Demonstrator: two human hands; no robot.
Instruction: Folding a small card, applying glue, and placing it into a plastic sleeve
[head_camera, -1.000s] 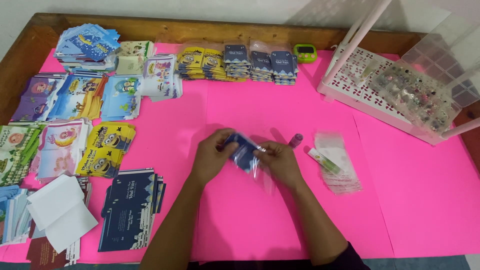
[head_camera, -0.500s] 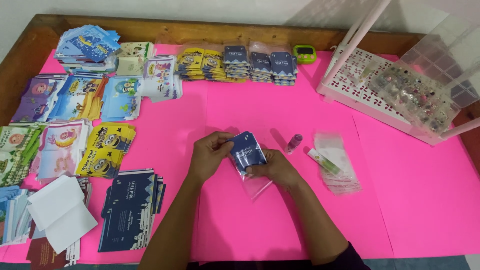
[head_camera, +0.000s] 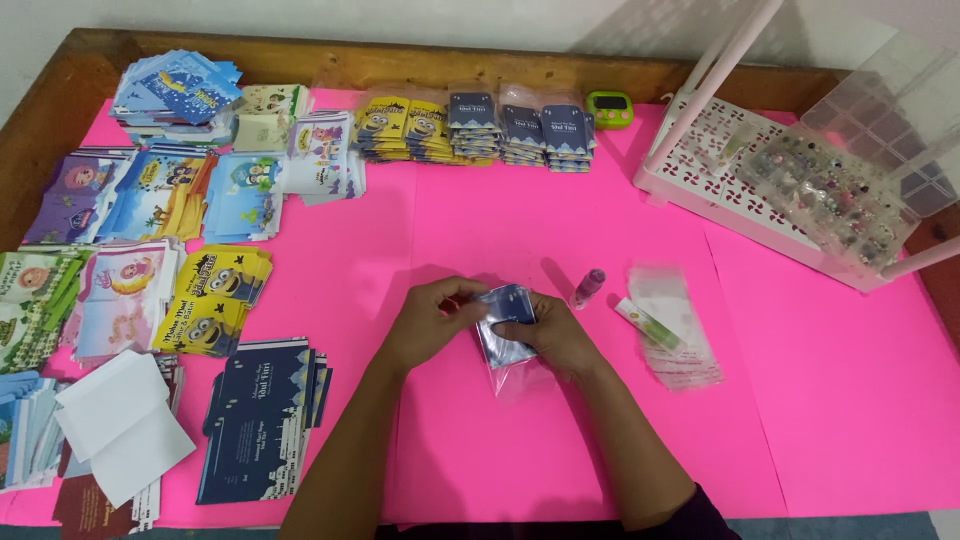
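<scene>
Both hands meet over the middle of the pink tabletop (head_camera: 480, 440). Left hand (head_camera: 432, 320) pinches the upper edge of a small stack of dark blue cards (head_camera: 503, 322) between thumb and fingers. Right hand (head_camera: 555, 332) is closed on the same stack from the other side, and on the clear sleeve (head_camera: 515, 372) around it. The stack sits mostly inside the sleeve, tilted, with the empty end of the sleeve trailing toward the person and lying on the tabletop.

Judgement on the step in hand: seating the stack squarely calls for the cards to be kept flush, corners aligned, while the sleeve mouth is held wide by the right fingers. A light, even push from the top edge would serve best; a skewed push could crease a corner or split the thin film. The sleeve looks slippery, so a firm pinch near its mouth is advisable.

Just right of the hands lie a small purple tube (head_camera: 588, 287), a green-capped stick (head_camera: 646, 322) and a pile of spare sleeves (head_camera: 678, 330), all apart from the hands. Left of them are dark blue card stacks (head_camera: 258, 420) and yellow cartoon cards (head_camera: 212, 298). At the far edge stand rows of bagged cards (head_camera: 470, 125), a green timer (head_camera: 610, 105) and a white rack (head_camera: 740, 185).
</scene>
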